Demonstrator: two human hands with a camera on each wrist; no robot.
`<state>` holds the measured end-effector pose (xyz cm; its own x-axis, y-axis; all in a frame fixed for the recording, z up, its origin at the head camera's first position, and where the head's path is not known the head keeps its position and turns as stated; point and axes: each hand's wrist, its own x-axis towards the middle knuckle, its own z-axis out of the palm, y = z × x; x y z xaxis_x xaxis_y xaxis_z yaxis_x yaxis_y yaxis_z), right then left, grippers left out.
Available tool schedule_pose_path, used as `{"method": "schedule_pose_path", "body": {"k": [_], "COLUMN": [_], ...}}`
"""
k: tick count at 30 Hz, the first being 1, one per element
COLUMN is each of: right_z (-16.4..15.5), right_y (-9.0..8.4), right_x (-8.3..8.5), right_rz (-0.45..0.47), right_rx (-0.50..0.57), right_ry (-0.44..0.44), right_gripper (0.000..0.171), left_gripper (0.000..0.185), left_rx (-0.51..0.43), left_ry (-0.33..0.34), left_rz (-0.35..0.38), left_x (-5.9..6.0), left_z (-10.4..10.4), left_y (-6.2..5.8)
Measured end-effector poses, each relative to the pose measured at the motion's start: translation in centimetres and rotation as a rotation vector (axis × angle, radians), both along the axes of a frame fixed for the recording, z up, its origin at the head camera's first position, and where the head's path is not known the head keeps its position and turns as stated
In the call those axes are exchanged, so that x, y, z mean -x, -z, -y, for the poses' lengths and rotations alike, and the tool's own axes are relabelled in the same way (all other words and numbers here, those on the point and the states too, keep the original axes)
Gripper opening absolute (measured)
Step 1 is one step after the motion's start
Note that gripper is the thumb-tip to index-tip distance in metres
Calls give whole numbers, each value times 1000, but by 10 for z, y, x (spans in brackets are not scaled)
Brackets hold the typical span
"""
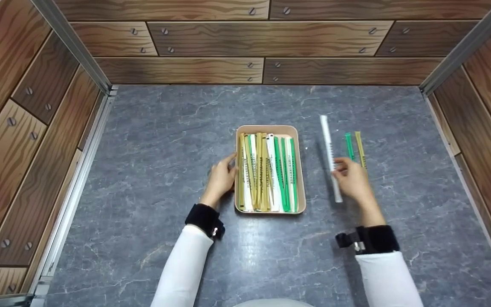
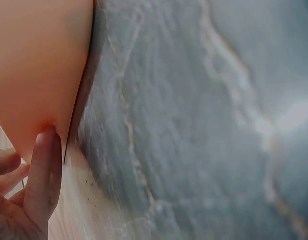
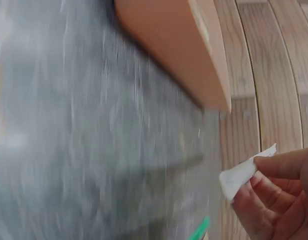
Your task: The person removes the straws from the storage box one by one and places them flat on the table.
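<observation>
Tan tray (image 1: 301, 187) of slim packets (image 1: 262, 172) lies left of the right hand (image 1: 351, 179), which pinches a white packet (image 1: 327, 143); left hand (image 1: 220, 177), fingers extended, touches the tray's opposite side. Right of the grip: gold packet (image 1: 359, 147), green packet (image 1: 349, 146).

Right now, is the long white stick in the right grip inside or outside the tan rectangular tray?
Outside. The right grip pinches the stick; grey marbled surface shows between stick and tray.
</observation>
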<state>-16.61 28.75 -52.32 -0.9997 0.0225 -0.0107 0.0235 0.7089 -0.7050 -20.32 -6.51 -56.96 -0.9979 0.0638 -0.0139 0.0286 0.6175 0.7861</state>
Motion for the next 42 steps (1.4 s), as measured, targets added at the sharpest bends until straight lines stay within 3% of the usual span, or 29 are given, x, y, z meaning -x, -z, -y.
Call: {"method": "schedule_pose_path", "body": {"k": [8, 15, 28, 32, 35, 39, 42], "right_z": [-44, -59, -65, -58, -42, -8, 25], "right_y": [3, 7, 15, 10, 4, 0, 1], "right_x": [1, 4, 9, 9, 8, 8, 6], "right_rz": [174, 342, 382, 330, 196, -39, -133], "right_rx": [-157, -233, -284, -310, -318, -266, -215], "right_ry": [162, 218, 231, 269, 267, 135, -24], "right_gripper": [40, 45, 44, 46, 44, 36, 31], "left_gripper": [46, 46, 46, 46, 46, 46, 46], "left_rx": [-4, -18, -34, -40, -36, -27, -21], "left_ry": [6, 9, 21, 16, 13, 8, 8], "left_rz": [-4, 1, -17, -8, -5, -5, -2], "left_x": [0, -1, -1, -1, -1, -1, -1], "left_z": [0, 0, 1, 1, 1, 1, 0], "left_y": [-1, -1, 1, 1, 0, -1, -1]}}
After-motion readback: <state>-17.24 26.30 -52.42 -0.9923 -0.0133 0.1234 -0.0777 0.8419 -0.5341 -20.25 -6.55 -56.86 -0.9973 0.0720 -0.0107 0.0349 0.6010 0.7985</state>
